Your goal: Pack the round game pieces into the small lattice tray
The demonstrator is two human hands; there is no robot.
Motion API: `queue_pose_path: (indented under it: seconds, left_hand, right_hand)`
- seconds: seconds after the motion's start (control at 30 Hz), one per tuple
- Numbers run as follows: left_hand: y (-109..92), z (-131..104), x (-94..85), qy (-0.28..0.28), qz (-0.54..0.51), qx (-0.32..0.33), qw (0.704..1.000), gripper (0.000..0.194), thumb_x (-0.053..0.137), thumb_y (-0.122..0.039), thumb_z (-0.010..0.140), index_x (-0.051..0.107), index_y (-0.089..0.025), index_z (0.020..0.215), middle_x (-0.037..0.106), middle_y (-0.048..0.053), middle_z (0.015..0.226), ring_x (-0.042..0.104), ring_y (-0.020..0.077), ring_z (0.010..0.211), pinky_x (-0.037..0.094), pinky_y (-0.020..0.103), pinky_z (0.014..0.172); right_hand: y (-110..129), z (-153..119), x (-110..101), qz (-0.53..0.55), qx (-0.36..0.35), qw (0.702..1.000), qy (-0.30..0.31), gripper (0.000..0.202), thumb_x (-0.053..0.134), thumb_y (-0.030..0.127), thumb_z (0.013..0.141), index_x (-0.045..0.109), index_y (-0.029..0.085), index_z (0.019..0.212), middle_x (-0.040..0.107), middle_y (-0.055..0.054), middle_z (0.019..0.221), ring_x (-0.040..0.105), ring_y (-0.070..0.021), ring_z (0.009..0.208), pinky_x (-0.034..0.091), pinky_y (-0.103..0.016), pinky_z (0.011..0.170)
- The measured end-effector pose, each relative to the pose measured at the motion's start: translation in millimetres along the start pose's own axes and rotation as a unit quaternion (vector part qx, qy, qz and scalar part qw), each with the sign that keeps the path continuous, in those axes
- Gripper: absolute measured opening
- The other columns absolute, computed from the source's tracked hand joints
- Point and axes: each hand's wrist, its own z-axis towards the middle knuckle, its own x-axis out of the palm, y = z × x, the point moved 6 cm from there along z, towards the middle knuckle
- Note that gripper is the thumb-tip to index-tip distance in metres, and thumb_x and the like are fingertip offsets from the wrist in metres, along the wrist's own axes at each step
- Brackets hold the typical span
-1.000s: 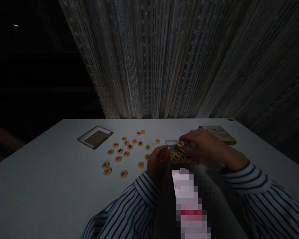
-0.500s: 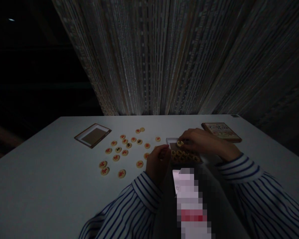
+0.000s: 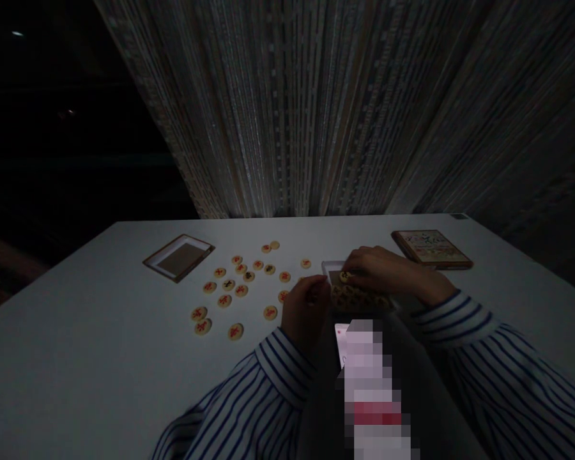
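My right hand [image 3: 378,271] is closed over a shallow tray [image 3: 333,264], its fingertips on a round Chinese chess piece [image 3: 344,277] with a dark character. Inside the tray, below that piece, sit rows of other chess pieces [image 3: 349,297], partly in shadow. My left hand [image 3: 307,306] is curled closed at the tray's left edge. Whatever its fingers hold is hidden from me. Left of this hand, several loose wooden discs [image 3: 270,312] lie scattered on the white table [image 3: 100,358], most with red characters and a few with black ones.
An open tray or lid [image 3: 179,257] with a brown bottom lies at the table's left. At the right rests a flat box [image 3: 432,248] with a printed cover. A lit phone screen [image 3: 341,348] shows below the hands, beside a blurred patch. A string curtain [image 3: 292,115] hangs behind.
The piece under my right fingertips sits slightly lower and closer to the rows in the tray. My left hand stays at the tray's edge. The whole view has shifted slightly.
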Motion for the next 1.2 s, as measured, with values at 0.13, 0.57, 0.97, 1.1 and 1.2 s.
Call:
queue_pose_path:
  seconds: [0.13, 0.57, 0.97, 1.1, 1.2]
  left_hand:
    - [0.6, -0.4, -0.4, 0.002, 0.009, 0.011, 1.0, 0.013, 0.061, -0.02, 0.071, 0.066, -0.017, 0.083, 0.066, 0.004, 0.076, 0.058, 0.0124, 0.062, 0.047, 0.024, 0.058]
    - [1.4, -0.6, -0.1, 0.002, 0.014, 0.012, 1.0, 0.014, 0.06, -0.02, 0.072, 0.066, -0.016, 0.084, 0.067, 0.005, 0.077, 0.059, 0.0131, 0.063, 0.048, 0.024, 0.058]
    - [0.7, -0.2, -0.1, -0.001, 0.058, 0.069, 0.996, 0.014, 0.057, -0.02, 0.075, 0.064, -0.015, 0.086, 0.068, 0.005, 0.078, 0.061, 0.0117, 0.062, 0.051, 0.024, 0.056]
    - [0.1, -0.3, -0.4, 0.0, 0.07, 0.081, 0.994, 0.013, 0.057, -0.02, 0.076, 0.064, -0.015, 0.086, 0.068, 0.006, 0.079, 0.061, 0.0118, 0.063, 0.053, 0.025, 0.057]
    - [-0.1, -0.6, -0.7, 0.0, 0.066, 0.08, 0.995, 0.014, 0.057, -0.021, 0.076, 0.064, -0.015, 0.087, 0.068, 0.006, 0.079, 0.061, 0.012, 0.063, 0.053, 0.025, 0.057]
  right_hand:
    - [1.9, 0.5, -0.2, 0.002, 0.0, 1.0, 0.011, 0.022, 0.047, 0.028, 0.083, 0.066, 0.02, 0.091, 0.065, -0.008, 0.092, 0.057, -0.0203, 0.085, 0.042, -0.033, 0.072]
    - [2.4, 3.3, 2.2, 0.008, 0.014, 0.999, 0.043, 0.024, 0.045, 0.025, 0.083, 0.064, 0.018, 0.094, 0.064, -0.009, 0.096, 0.057, -0.023, 0.089, 0.042, -0.037, 0.074]
    - [-4.6, 2.7, 5.3, 0.028, 0.016, 0.998, 0.051, 0.027, 0.043, 0.029, 0.085, 0.064, 0.02, 0.098, 0.064, -0.009, 0.099, 0.056, -0.0224, 0.092, 0.041, -0.036, 0.076]
    - [-2.1, 3.3, 4.2, 0.026, 0.015, 0.998, 0.051, 0.029, 0.04, 0.03, 0.086, 0.065, 0.019, 0.096, 0.064, -0.009, 0.096, 0.057, -0.0216, 0.089, 0.041, -0.035, 0.076]
    - [-1.3, 4.0, 5.6, 0.016, 0.015, 0.998, 0.054, 0.028, 0.04, 0.028, 0.086, 0.065, 0.019, 0.094, 0.064, -0.009, 0.096, 0.057, -0.0215, 0.089, 0.041, -0.035, 0.076]
